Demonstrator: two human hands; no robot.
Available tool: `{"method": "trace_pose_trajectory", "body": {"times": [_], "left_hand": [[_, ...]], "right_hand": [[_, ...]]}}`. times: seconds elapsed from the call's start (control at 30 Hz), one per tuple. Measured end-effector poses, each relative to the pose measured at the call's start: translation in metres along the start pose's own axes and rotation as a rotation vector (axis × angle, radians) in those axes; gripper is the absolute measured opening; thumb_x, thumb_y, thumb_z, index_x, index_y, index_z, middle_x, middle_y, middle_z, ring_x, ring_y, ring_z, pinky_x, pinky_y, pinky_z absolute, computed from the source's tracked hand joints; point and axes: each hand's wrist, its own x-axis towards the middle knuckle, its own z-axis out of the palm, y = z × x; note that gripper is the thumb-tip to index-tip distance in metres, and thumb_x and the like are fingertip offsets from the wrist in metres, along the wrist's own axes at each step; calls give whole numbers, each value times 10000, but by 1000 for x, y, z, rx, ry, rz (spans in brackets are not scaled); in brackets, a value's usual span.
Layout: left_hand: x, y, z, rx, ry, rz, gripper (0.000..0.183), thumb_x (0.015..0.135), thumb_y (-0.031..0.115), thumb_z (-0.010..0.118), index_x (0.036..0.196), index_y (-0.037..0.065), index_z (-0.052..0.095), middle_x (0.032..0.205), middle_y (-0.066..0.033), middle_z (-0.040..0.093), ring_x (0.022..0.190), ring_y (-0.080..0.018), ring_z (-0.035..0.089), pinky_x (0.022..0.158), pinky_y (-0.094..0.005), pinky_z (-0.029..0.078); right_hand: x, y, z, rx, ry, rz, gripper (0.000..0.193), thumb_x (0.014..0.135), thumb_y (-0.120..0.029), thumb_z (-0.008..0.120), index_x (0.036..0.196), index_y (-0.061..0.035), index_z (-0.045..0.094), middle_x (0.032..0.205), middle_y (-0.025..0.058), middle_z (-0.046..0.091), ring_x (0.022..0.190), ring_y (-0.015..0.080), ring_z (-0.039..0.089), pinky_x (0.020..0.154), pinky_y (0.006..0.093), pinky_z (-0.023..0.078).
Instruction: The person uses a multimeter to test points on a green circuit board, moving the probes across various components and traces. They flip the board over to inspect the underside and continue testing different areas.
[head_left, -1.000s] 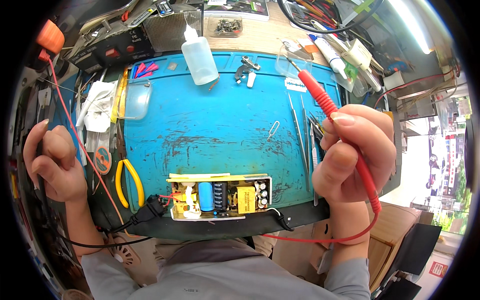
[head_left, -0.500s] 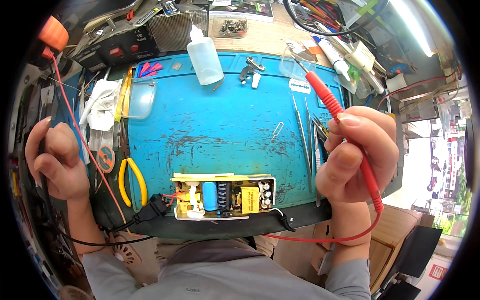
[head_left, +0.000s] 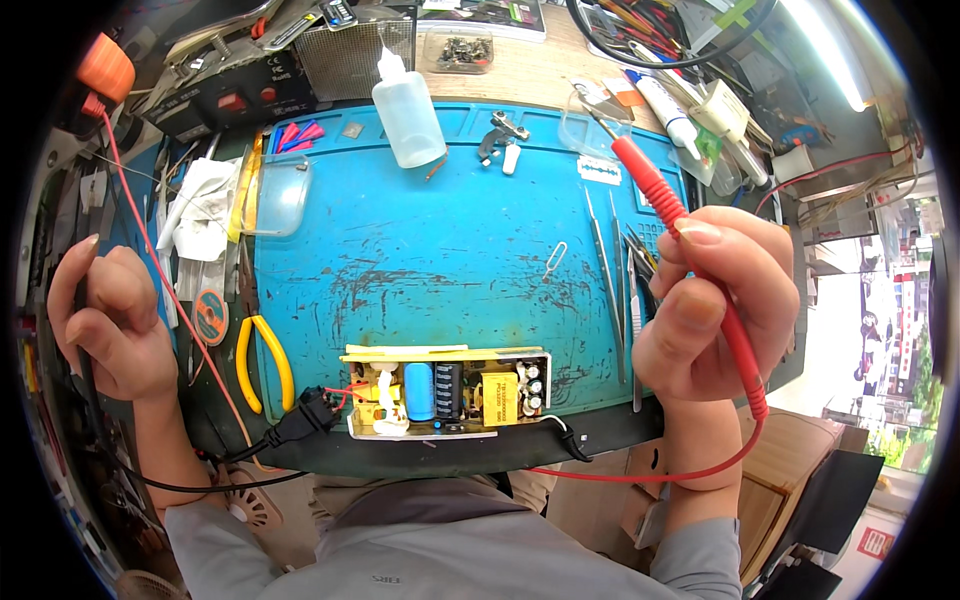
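Red test probe [head_left: 650, 185]: a slender rod with a ribbed collar and a thin metal tip, raised over the right side of the blue work mat [head_left: 440, 270]. It slants with its tip toward the upper left; a red lead [head_left: 640, 482] leaves its lower end and curves leftward below the near edge of the mat. Right hand [head_left: 718, 310]: the thumb and index finger pinch the probe near its collar, the remaining fingers being folded inward. Left hand [head_left: 118, 315]: raised at the far left, loosely curled, with the index finger extended upward. A black cord [head_left: 190, 489] runs close by this hand; whether the fingers grip anything cannot be told. Circuit module [head_left: 447, 392]: an open, oblong unit at the near edge of the mat, between the hands and touched by neither, bearing blue and black cylinders and a yellow block. A black plug connector [head_left: 300, 420] adjoins its left end.
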Motion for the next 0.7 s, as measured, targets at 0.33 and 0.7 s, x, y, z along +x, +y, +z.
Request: {"method": "trace_pose_trajectory", "body": {"times": [0.33, 0.7], "left_hand": [[4, 0, 0, 24, -5, 11, 567, 1065, 430, 348, 1300, -74, 461, 588, 1, 358, 512, -84, 284, 520, -255, 242], [4, -2, -1, 31, 25, -6, 580, 1064, 436, 344, 1297, -81, 466, 577, -1, 335, 523, -89, 285, 503, -257, 231]], "right_hand": [[3, 6, -1, -75, -45, -66, 343, 1015, -329, 540, 1097, 4, 555, 937, 128, 593, 563, 40, 471, 533, 179, 421], [4, 6, -2, -50, -43, -85, 341, 1012, -320, 548, 1101, 9, 556, 944, 133, 597, 574, 45, 480, 540, 184, 423]]}}
